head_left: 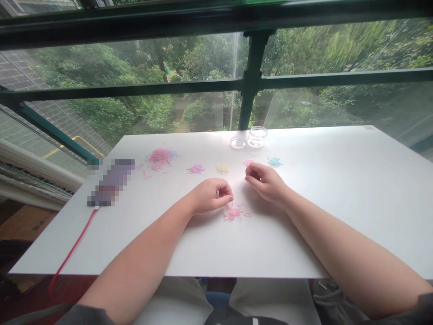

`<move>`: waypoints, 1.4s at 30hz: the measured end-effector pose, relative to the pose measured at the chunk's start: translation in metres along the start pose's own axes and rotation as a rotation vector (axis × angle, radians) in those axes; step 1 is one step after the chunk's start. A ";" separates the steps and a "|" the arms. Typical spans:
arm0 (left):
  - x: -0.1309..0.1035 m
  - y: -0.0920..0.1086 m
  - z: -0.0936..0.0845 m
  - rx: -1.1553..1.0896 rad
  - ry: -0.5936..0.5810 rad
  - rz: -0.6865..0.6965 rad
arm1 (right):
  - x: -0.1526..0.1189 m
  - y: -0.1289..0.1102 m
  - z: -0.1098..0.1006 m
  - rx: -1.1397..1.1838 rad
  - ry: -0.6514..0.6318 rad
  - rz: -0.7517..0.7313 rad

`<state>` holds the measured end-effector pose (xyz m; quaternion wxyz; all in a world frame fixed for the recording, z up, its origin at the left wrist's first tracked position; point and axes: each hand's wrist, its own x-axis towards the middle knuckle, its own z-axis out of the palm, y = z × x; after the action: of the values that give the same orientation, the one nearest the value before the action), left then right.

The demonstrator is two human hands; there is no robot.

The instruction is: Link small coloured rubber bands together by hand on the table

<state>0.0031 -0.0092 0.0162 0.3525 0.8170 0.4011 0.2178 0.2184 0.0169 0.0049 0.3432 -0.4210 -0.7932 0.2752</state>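
A thin pale strand stretches between my two hands above the white table. My left hand pinches its lower end, just over a loose pile of pink bands. The upper end is pinched by my right hand, close to a small pink pile that it partly hides. Purple bands and cream bands lie in separate little heaps left of centre, with teal bands behind my right hand.
A larger mixed pile of bands is at the back left. A clear jar and a round lid stand at the far edge. On the left lies a blurred-out device with a red cable running off the front edge.
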 end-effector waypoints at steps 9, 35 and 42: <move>0.000 -0.004 0.007 0.027 0.112 0.018 | -0.009 -0.019 0.010 0.074 -0.275 -0.030; 0.003 -0.007 0.004 0.064 0.191 0.059 | -0.009 -0.017 0.008 0.141 -0.302 -0.019; 0.003 -0.010 -0.001 0.049 0.363 -0.023 | -0.007 -0.017 0.007 0.142 -0.286 -0.018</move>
<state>-0.0006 -0.0022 0.0093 0.2567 0.7679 0.4725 0.3480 0.2074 0.0012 0.0110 0.2582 -0.3450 -0.8163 0.3846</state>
